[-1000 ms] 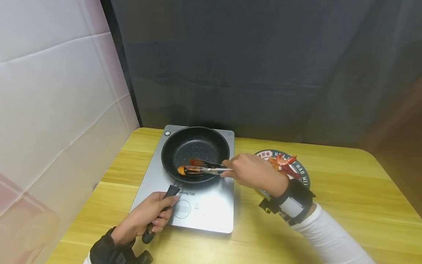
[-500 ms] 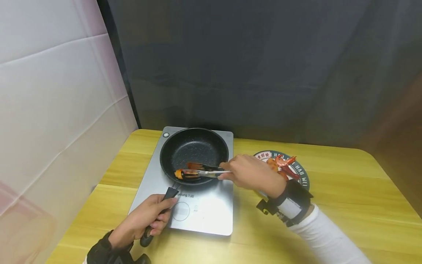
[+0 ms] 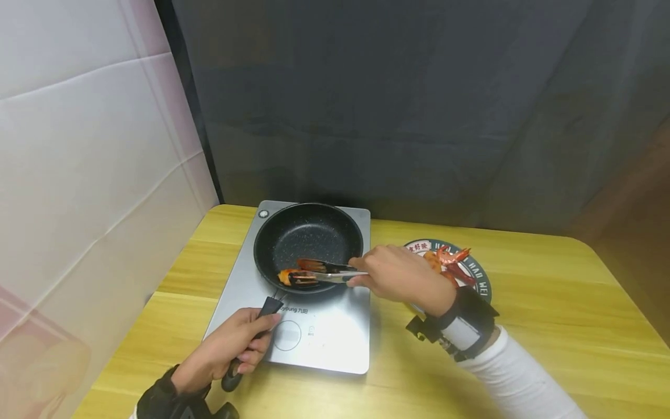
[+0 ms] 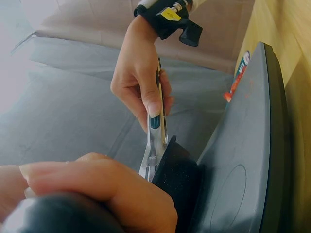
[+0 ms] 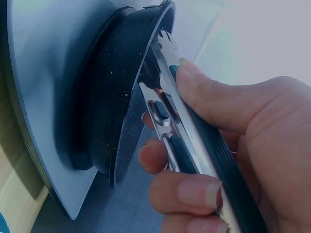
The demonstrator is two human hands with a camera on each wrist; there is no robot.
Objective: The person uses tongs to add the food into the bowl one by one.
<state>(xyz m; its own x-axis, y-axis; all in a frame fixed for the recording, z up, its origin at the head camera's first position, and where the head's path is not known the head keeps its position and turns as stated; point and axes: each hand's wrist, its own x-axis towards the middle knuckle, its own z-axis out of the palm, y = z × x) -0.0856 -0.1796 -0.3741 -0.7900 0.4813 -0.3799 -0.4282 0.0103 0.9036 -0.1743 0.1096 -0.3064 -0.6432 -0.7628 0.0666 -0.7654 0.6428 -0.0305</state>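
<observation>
My left hand (image 3: 243, 338) grips the black handle (image 3: 230, 378) of a dark speckled frying pan (image 3: 309, 230), which sits on a silver induction cooker (image 3: 335, 343). In my right hand (image 3: 400, 276) is a pair of metal tongs (image 5: 194, 141) with dark grips, held between thumb and fingers. Their tips reach into the near side of the pan, at an orange piece of food (image 3: 287, 276) that is partly hidden by the tips. The right wrist view shows the tongs crossing the pan's rim (image 5: 130, 104).
To the right of the cooker, a round plate (image 3: 481, 279) with a dark lettered rim bears a shrimp (image 3: 452, 255) and other reddish food, partly behind my right wrist. A dark curtain (image 3: 366, 116) rises behind the wooden table (image 3: 549, 314); a pale panel (image 3: 94, 145) stands at left.
The tongs' tips and the orange food have shifted slightly left and nearer within the pan since a second ago. My left hand keeps its hold on the handle.
</observation>
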